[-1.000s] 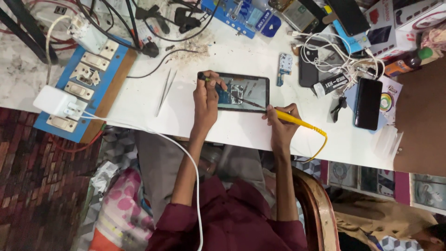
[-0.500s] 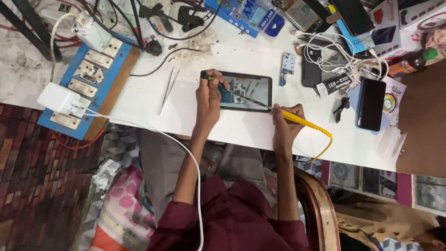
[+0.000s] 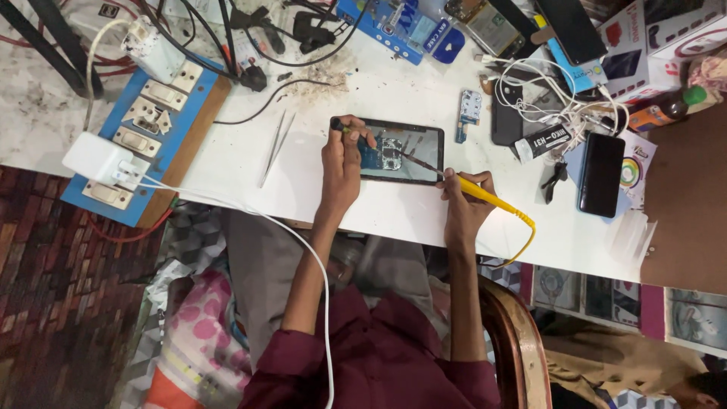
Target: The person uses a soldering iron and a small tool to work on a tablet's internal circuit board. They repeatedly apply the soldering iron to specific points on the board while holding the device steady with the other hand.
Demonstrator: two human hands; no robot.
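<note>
Near the middle of the white table (image 3: 394,220), a short way back from its front edge, lies an opened dark phone (image 3: 400,151) with its circuit board showing. On the phone's left end rests the left hand (image 3: 342,161), fingers curled together around a thin dark-handled tool (image 3: 350,131) whose tip reaches over the board. At the phone's right end the right hand (image 3: 463,198) pinches a yellow-handled soldering iron (image 3: 485,195) like a pen, its metal tip slanting onto the board and its yellow cord looping toward the front edge. Left of the phone lie metal tweezers (image 3: 274,147). Farther left, at the table's left edge, sits a blue switchboard (image 3: 144,129) with a white charger (image 3: 98,159) plugged in. Toward the right edge lies a black phone (image 3: 601,174).
</note>
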